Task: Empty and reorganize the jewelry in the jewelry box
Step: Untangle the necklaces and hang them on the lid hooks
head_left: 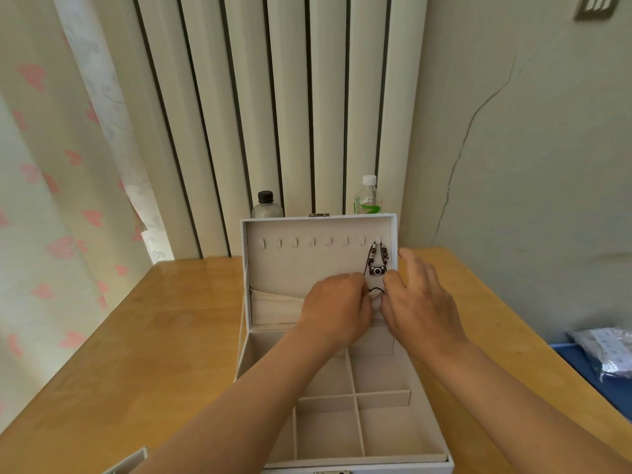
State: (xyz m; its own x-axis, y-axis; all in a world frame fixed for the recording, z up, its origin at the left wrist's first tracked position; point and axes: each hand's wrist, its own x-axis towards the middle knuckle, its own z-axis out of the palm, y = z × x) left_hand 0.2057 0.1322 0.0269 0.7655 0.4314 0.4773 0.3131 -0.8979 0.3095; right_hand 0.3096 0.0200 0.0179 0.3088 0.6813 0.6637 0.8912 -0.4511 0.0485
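White jewelry box (245, 354) open on tabletop (136, 336), frame centre; left hand (337, 306) pinches cord of camera-pendant necklace (377, 270) hung in lid, right hand (420, 302) touching it, grip unclear.

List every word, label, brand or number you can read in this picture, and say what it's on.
No text here is readable.
Green label on the white-capped bottle: too blurred to read.
Print on the packet at the right edge: too small to read.
Black-capped bottle: no lettering shows.
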